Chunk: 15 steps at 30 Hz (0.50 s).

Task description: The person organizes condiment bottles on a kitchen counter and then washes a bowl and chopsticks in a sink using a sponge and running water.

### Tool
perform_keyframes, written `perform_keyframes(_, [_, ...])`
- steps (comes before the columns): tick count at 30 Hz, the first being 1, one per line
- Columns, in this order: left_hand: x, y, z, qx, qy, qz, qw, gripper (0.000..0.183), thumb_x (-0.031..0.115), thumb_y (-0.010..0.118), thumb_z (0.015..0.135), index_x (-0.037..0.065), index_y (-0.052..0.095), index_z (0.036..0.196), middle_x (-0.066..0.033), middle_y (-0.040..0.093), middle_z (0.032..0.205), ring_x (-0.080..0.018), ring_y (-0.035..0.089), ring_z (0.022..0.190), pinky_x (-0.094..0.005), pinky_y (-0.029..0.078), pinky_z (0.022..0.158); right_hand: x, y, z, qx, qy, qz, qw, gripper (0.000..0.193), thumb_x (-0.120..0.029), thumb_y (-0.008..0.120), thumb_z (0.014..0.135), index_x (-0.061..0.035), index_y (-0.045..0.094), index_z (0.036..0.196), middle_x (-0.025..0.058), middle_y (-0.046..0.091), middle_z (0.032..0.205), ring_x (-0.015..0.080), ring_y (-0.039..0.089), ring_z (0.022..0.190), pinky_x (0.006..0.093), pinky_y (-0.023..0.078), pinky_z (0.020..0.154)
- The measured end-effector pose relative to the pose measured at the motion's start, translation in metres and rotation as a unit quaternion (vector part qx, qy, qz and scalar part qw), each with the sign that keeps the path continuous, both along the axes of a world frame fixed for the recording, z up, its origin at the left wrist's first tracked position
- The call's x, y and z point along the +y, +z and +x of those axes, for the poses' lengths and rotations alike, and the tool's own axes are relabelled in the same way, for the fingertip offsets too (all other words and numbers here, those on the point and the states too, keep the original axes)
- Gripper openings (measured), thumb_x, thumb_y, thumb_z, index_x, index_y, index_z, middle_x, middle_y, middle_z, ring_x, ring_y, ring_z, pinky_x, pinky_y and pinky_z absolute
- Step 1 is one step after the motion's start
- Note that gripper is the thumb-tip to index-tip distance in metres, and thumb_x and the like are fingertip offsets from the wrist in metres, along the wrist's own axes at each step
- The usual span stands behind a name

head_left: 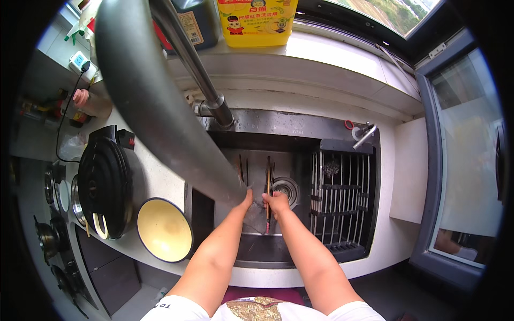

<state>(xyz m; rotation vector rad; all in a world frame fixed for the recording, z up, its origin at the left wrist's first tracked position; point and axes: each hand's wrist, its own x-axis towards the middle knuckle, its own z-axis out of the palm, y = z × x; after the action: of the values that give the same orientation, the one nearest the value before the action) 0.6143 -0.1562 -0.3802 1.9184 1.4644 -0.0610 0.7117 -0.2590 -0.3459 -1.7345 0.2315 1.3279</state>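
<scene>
Both my hands are down in the dark sink (225,140). My right hand (277,203) is closed around a bundle of chopsticks (269,174), dark and light brown, whose pinkish ends stick out below the fingers. Just left of it is my left hand (248,200), partly covered by the thick grey faucet spout (160,107). More dark chopsticks (247,170) jut out beyond that hand, which seems closed on them, though its fingers are mostly hidden. Clear water appears to run down between the hands. Beside the right hand lies the round drain strainer (286,188).
A metal draining rack (342,203) with a steel scrubber (331,169) covers the sink's right side. On the left counter are a cream bowl (164,230) and a black electric griddle (107,182). A yellow detergent jug (256,24) stands on the back ledge. An open window (463,144) is at right.
</scene>
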Motion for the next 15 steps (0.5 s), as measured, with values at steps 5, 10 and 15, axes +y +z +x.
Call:
perform_keyframes(5, [0.006, 0.078, -0.008, -0.256, 0.113, -0.286, 0.917, 0.013, 0.012, 0.054, 0.09, 0.004, 0.056, 0.1, -0.0074, 0.063, 0.085, -0.0156, 0.062, 0.075, -0.03, 0.05, 0.066, 0.001, 0.076, -0.002, 0.201, -0.054, 0.105, 0.972, 0.014, -0.018, 0.063, 0.088, -0.0047, 0.06, 0.091, 0.0035, 0.063, 0.077, 0.014, 0.06, 0.067, 0.0275, 0.052, 0.062])
perform_keyframes(10, [0.012, 0.157, -0.022, -0.264, 0.16, -0.419, 0.854, 0.018, 0.014, 0.056, 0.09, 0.006, 0.052, 0.106, -0.0056, 0.061, 0.087, -0.0158, 0.06, 0.074, -0.0312, 0.051, 0.066, 0.0, 0.146, -0.013, 0.212, -0.018, 0.132, 0.968, 0.018, -0.018, 0.068, 0.084, -0.0023, 0.062, 0.09, 0.0068, 0.066, 0.08, 0.0154, 0.064, 0.068, 0.0274, 0.054, 0.062])
perform_keyframes(15, [0.007, 0.191, -0.037, -0.347, 0.193, -0.518, 0.757, 0.015, 0.014, 0.056, 0.091, 0.004, 0.053, 0.102, -0.0071, 0.062, 0.085, -0.0181, 0.061, 0.072, -0.0332, 0.053, 0.061, -0.005, 0.181, -0.02, 0.175, 0.066, 0.121, 0.975, 0.019, -0.014, 0.07, 0.081, 0.0013, 0.061, 0.089, 0.0105, 0.067, 0.079, 0.017, 0.066, 0.067, 0.0272, 0.056, 0.06])
